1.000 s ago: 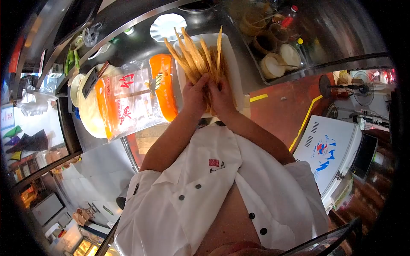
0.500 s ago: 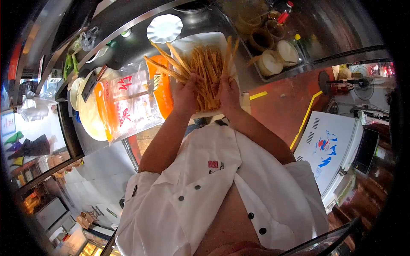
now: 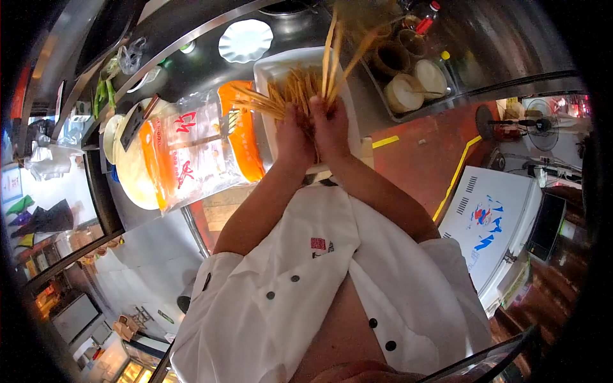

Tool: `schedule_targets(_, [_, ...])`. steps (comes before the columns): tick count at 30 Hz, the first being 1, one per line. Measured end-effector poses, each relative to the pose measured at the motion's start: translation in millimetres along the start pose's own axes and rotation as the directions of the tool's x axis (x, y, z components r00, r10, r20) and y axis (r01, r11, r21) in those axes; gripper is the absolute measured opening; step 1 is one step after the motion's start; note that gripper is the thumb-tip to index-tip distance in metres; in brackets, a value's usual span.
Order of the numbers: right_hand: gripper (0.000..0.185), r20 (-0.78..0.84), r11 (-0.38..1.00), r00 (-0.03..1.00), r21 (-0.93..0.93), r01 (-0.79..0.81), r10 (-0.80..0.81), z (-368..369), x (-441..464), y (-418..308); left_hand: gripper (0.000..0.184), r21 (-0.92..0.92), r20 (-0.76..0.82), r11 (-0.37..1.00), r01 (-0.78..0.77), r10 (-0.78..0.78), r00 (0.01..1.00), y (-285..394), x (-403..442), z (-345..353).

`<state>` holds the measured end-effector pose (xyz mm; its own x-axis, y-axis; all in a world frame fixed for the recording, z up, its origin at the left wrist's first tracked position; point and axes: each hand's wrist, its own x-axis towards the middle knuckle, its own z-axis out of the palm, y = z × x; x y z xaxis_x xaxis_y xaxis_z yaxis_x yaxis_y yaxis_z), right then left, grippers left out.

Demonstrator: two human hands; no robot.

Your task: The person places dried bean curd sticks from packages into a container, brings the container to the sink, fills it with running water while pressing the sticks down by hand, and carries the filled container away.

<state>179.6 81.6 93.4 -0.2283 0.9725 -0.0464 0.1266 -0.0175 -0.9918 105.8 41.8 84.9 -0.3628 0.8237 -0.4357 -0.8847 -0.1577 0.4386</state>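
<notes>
Dried bean curd sticks (image 3: 297,83), long and yellowish-brown, lie in a white tub (image 3: 290,59). Over the tub, my left hand (image 3: 295,137) is closed round a bunch of sticks that fans out to the left. Beside it, almost touching, my right hand (image 3: 331,131) grips several more sticks, which point up and away past the tub's far rim. The fingers of both hands are partly hidden behind the backs of the hands. Left of the tub lies a clear and orange plastic package (image 3: 211,143) with red characters.
A white scalloped plate (image 3: 246,41) stands behind the tub. A cleaver (image 3: 137,124) rests on a round board (image 3: 135,172) at the left. Several containers sit in a metal tray (image 3: 399,117) at the right, near a red-capped bottle (image 3: 429,19).
My hands have come together over the tub. The right hand moved left, its sticks now slanting up. The sticks in my left hand have dropped lower and point more to the left.
</notes>
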Motion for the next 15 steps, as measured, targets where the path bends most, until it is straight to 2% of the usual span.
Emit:
schedule_targets(1, [0.045,0.0,1.0,1.0,-0.001,0.001,-0.001,-0.9,-0.7,-5.1,0.032,-0.001,0.001,1.0,0.0,0.0,1.0,0.4,-1.1,3.1])
schedule_targets(3, [0.049,0.091,0.983,0.98,0.024,-0.182,0.179,-2.2,-1.0,-15.7,0.039,0.059,-0.069,0.996,-0.059,0.063,0.996,0.9,-5.9,11.7])
schedule_targets(4, [0.049,0.092,0.983,0.98,0.025,-0.182,0.179,1.8,0.8,-11.9,0.039,0.059,-0.069,0.996,-0.06,0.064,0.996,1.9,-7.4,17.1])
schedule_targets(5, [0.048,-0.002,0.943,0.963,0.206,-0.262,0.268,8.9,3.4,-5.0,0.043,0.083,-0.07,0.991,-0.1,0.106,0.992,3.3,-9.0,22.9])
schedule_targets(7, [0.047,-0.084,0.867,0.925,0.389,-0.312,0.371,12.9,2.6,-14.3,0.047,0.11,-0.069,0.985,-0.133,0.141,0.988,9.6,-15.0,35.4])
schedule_targets(9, [0.045,0.064,0.629,0.824,0.615,-0.476,0.562,10.5,3.6,-38.8,0.052,0.157,-0.057,0.974,-0.166,0.177,0.983,21.6,-18.6,43.9])
schedule_targets(10, [0.045,0.062,0.63,0.824,0.613,-0.477,0.563,11.4,7.3,-49.2,0.052,0.155,-0.058,0.974,-0.165,0.176,0.983,23.6,-14.0,43.0])
schedule_targets(12, [0.04,0.108,0.294,0.703,0.855,-0.426,0.703,13.7,15.7,-66.7,0.046,-0.035,-0.172,0.99,-0.137,0.129,0.977,27.0,-1.0,39.0])
schedule_targets(15, [0.04,0.094,0.25,0.711,0.897,-0.364,0.696,9.7,22.1,-82.3,0.04,-0.068,-0.142,0.99,-0.121,0.111,0.984,35.5,3.5,26.2])
